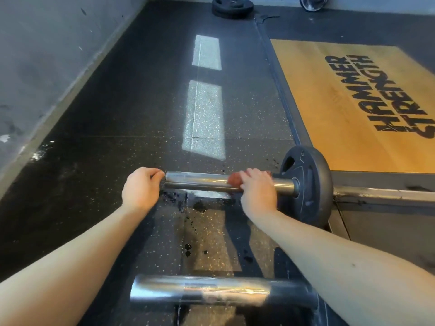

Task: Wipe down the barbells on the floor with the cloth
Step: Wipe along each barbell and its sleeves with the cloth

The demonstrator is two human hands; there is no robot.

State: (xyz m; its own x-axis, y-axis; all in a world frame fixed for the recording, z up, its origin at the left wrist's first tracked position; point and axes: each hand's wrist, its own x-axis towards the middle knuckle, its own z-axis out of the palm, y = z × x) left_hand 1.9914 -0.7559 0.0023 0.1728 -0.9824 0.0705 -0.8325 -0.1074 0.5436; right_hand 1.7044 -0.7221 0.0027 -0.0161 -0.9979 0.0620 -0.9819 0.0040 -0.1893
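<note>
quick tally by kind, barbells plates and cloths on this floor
barbells: 2, the far barbell and the near barbell
black plates: 2, the plate on the far bar and the flat plate at the back
cloths: 1, the red cloth
total: 5
cropped disc top right left out

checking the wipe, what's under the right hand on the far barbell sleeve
A reddish cloth, held by the right hand against the shiny chrome barbell sleeve. Most of the cloth is covered by the hand.

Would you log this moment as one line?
right hand: holds cloth on bar | left hand: at bar end | plate: on bar
</note>
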